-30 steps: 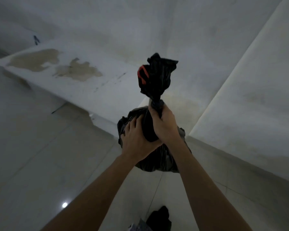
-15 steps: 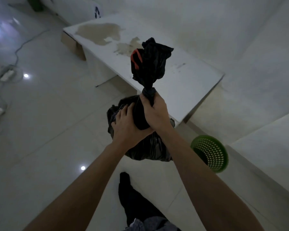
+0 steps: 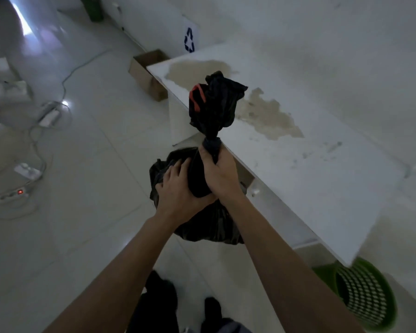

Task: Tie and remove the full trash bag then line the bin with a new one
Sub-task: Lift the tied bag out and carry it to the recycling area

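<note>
head view: knotted black plastic trash bag point(image 3: 202, 219) is held in the air beside a stained white table point(image 3: 322, 179). right hand point(image 3: 220, 174) fists its twisted neck, left hand point(image 3: 178, 191) clasps its bulging body. green perforated plastic bin point(image 3: 365, 299) stands on the floor, contents unclear.

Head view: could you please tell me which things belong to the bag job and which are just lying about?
Job: black trash bag, green bin, left hand, right hand.
Lying about: cardboard box, power strip, stained white table, recycling sign.

Pale tiled floor point(image 3: 82, 236) with green mesh bin point(image 3: 365, 301), cardboard box point(image 3: 147, 73), power strips point(image 3: 27, 171), loose cables point(image 3: 70, 73)
</note>
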A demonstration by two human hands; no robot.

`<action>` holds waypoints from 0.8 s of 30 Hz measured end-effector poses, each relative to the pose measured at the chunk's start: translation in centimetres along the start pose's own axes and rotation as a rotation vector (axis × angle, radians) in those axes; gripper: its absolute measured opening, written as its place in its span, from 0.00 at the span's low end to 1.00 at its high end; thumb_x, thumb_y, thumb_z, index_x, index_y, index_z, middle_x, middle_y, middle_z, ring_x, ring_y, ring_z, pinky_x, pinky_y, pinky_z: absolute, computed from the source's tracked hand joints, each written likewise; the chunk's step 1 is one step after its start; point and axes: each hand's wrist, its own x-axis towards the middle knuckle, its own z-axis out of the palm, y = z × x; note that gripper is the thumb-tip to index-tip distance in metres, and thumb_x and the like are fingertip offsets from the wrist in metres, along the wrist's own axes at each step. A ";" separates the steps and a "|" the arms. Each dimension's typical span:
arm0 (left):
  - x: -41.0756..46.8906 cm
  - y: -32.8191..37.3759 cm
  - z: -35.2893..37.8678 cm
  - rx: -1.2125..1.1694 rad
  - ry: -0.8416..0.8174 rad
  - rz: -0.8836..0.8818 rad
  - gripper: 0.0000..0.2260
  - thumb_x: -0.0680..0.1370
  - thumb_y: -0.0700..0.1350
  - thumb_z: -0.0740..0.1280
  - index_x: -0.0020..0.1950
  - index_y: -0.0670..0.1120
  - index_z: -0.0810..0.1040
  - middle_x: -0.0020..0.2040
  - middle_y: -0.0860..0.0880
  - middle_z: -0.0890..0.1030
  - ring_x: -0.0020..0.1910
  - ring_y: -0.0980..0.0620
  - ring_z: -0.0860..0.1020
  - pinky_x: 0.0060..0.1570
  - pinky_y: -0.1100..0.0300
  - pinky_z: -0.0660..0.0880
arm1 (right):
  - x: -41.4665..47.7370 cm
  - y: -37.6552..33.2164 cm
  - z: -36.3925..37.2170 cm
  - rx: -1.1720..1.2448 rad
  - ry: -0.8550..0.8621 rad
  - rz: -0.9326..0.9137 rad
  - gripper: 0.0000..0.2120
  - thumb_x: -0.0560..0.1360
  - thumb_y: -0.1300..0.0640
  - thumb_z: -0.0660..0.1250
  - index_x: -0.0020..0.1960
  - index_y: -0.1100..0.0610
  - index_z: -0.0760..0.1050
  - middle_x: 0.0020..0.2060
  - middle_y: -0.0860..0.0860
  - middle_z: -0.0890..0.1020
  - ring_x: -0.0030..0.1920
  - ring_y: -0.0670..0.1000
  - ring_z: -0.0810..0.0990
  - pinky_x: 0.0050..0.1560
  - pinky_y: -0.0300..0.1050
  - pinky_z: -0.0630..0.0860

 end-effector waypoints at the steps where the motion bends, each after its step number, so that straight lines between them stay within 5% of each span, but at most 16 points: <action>1: 2.2 -1.6 -0.9 -0.009 0.008 0.005 0.53 0.60 0.77 0.65 0.78 0.54 0.55 0.77 0.50 0.64 0.76 0.45 0.62 0.69 0.35 0.63 | 2.0 -0.7 1.9 -0.001 0.005 -0.008 0.07 0.82 0.51 0.63 0.54 0.54 0.74 0.42 0.43 0.79 0.44 0.39 0.78 0.44 0.30 0.72; 9: 20.0 -11.7 -9.9 -0.012 0.017 0.068 0.51 0.62 0.76 0.66 0.78 0.54 0.55 0.77 0.48 0.64 0.75 0.43 0.62 0.69 0.33 0.62 | 17.1 -7.3 15.9 0.005 0.070 -0.058 0.11 0.81 0.52 0.64 0.59 0.56 0.75 0.49 0.49 0.80 0.52 0.50 0.80 0.57 0.45 0.75; 19: 39.3 -18.5 -17.8 -0.020 0.013 0.162 0.48 0.62 0.73 0.67 0.77 0.56 0.56 0.76 0.48 0.65 0.75 0.42 0.63 0.68 0.33 0.62 | 34.6 -13.3 26.6 0.073 0.154 -0.101 0.10 0.81 0.51 0.65 0.59 0.55 0.76 0.45 0.45 0.80 0.47 0.43 0.78 0.52 0.40 0.74; 24: 49.9 -21.8 -21.3 -0.025 0.002 0.193 0.48 0.64 0.71 0.70 0.78 0.55 0.56 0.76 0.49 0.66 0.74 0.42 0.65 0.68 0.35 0.63 | 44.5 -15.8 32.3 0.070 0.180 -0.070 0.14 0.81 0.49 0.65 0.61 0.56 0.76 0.52 0.51 0.82 0.53 0.49 0.80 0.56 0.46 0.77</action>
